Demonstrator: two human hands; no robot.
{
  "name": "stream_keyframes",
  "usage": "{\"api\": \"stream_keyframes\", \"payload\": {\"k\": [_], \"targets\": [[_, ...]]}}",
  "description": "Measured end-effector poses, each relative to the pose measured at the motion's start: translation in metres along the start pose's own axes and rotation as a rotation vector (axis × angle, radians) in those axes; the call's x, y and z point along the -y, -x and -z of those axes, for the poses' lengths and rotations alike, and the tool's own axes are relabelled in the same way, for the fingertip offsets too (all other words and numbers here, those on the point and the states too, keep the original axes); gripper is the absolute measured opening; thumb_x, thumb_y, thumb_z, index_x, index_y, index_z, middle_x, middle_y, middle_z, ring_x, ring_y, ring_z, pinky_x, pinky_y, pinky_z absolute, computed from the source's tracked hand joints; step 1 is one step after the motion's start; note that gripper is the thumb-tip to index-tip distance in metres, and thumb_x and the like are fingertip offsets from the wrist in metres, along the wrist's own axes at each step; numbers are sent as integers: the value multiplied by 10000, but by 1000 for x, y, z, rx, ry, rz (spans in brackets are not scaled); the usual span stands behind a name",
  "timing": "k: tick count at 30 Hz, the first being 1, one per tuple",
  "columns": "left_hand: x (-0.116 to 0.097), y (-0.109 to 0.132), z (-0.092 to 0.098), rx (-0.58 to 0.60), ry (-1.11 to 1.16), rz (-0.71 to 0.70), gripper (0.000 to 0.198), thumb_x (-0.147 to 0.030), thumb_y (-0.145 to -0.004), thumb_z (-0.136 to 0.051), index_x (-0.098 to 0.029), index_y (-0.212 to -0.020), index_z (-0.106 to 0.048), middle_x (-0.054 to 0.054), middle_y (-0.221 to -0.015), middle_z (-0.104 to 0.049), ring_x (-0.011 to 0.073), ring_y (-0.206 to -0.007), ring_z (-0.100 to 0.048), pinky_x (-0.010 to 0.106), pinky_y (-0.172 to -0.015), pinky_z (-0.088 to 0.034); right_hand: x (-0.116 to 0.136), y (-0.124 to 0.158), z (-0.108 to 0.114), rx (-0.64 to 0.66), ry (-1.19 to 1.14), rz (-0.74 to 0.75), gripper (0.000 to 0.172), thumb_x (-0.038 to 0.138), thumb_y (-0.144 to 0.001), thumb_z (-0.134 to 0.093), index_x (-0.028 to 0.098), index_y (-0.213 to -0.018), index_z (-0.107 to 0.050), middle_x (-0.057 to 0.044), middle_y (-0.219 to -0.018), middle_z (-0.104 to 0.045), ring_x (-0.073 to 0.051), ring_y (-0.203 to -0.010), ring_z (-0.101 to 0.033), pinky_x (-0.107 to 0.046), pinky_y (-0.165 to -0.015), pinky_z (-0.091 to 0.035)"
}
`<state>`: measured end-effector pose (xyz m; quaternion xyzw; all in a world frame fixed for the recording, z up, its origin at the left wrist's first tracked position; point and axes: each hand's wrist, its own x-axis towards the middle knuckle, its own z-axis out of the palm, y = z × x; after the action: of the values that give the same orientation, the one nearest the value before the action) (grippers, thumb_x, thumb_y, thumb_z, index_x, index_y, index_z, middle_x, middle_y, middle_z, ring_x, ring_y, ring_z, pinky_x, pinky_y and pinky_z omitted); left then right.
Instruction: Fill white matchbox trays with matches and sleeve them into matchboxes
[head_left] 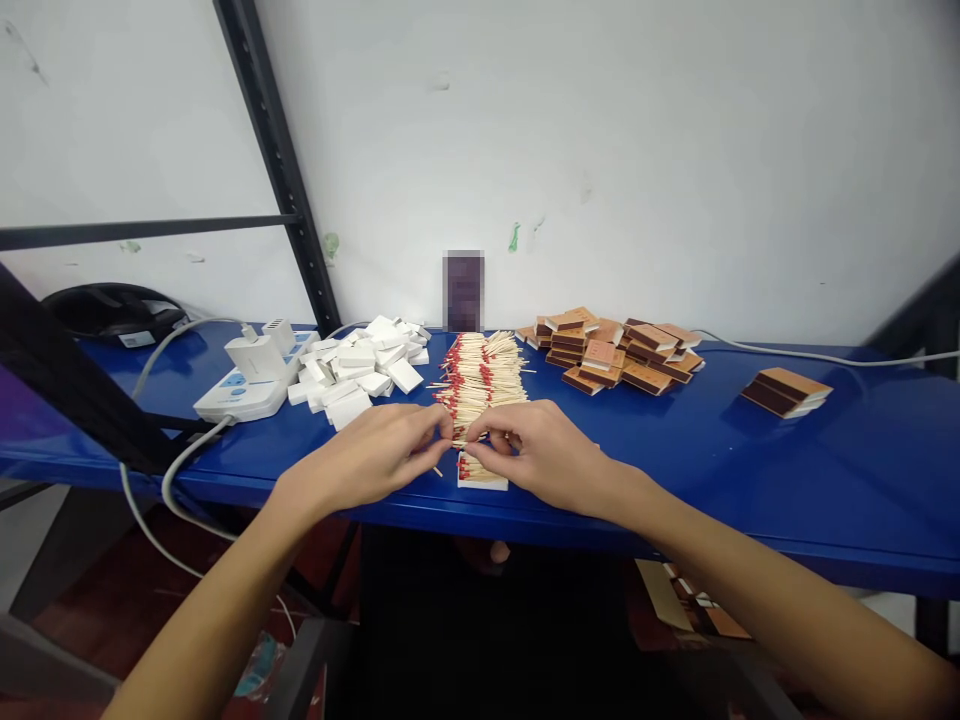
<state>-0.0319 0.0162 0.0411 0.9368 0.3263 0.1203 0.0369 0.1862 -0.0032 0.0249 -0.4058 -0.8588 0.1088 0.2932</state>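
A long heap of red-headed matchsticks (480, 375) stretches across the middle of the blue table. At its near end, just in front of me, lies a small white matchbox tray (484, 484) with matchsticks in it. My left hand (386, 450) comes in from the left, thumb and forefinger pinched at the ends of a few matchsticks. Opposite it, my right hand (536, 450) pinches at the same matchsticks, just above the tray. The fingertips of both hands nearly meet and partly hide what they hold. One loose matchstick (438, 471) rests left of the tray.
White matchbox trays (360, 360) are piled on the left, beside a power strip (240, 395) with chargers and cables. Brown matchbox sleeves (645, 375) are heaped on the right, with more (787, 390) farther right. A black metal frame (281, 150) stands at left.
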Motion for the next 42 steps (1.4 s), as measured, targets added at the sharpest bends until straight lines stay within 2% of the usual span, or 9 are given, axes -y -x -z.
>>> {"api": "stream_keyframes", "payload": {"k": [4,8,10,17,24,31,35,39,42], "targets": [[0,-2,-8,-16,62,-13,171,-301,-986,-436,-197,-917,-551,-24,-699,-542,131,-612,-498,263,-603,-331,-4,3,0,24,27,-52,106,201,-870,-592,190,-813,-680,44,-589,-547,-96,-548,-451,-236,-566,-292],[17,11,-10,-33,132,154,249,-402,-986,-449,-225,-1058,-607,-36,-671,-538,132,-599,-504,268,-613,-362,-7,9,-1,82,26,-176,126,230,-875,-573,193,-803,-670,40,-588,-574,-95,-535,-462,-236,-552,-284],[25,19,-10,-44,114,202,263,-435,-957,-498,-228,-1020,-646,-18,-726,-564,143,-653,-529,276,-646,-383,-8,11,-2,114,25,-201,129,229,-858,-579,193,-772,-669,35,-596,-587,-93,-537,-475,-235,-552,-285],[23,23,-10,43,93,41,192,-360,-946,-547,-283,-1080,-662,29,-1041,-536,190,-944,-536,312,-829,-409,-8,15,-2,131,39,-190,158,290,-878,-585,201,-856,-713,42,-573,-536,-91,-522,-443,-241,-546,-270],[19,9,-16,73,44,-61,209,-277,-1010,-403,-201,-962,-591,54,-1005,-503,201,-921,-489,341,-819,-404,-5,13,-1,2,21,-19,121,212,-865,-601,178,-811,-703,42,-597,-514,-86,-548,-420,-234,-584,-291],[14,3,-14,-100,72,-17,177,-241,-1015,-357,-186,-968,-519,67,-1025,-473,206,-966,-477,359,-854,-428,-5,4,-9,-63,8,-4,97,270,-853,-654,192,-873,-707,30,-654,-558,-108,-615,-478,-240,-602,-303],[-1,-5,-14,-154,82,-50,177,-263,-1020,-365,-180,-971,-513,73,-1039,-485,198,-951,-499,346,-841,-444,-4,2,-12,-103,9,5,129,262,-870,-626,184,-787,-687,27,-633,-559,-108,-608,-468,-246,-594,-297],[-6,-5,-16,-186,79,-60,178,-286,-1014,-393,-189,-1015,-542,62,-1025,-530,190,-929,-535,330,-821,-449,-4,8,-6,-72,21,-26,158,232,-876,-601,182,-730,-637,25,-636,-570,-106,-603,-467,-245,-592,-300],[2,9,-13,-221,19,11,189,-343,-988,-459,-215,-1072,-571,37,-985,-574,192,-910,-563,327,-806,-442,-7,17,-1,-22,44,-43,148,228,-874,-604,183,-736,-635,23,-656,-580,-107,-609,-478,-246,-601,-314]]}}
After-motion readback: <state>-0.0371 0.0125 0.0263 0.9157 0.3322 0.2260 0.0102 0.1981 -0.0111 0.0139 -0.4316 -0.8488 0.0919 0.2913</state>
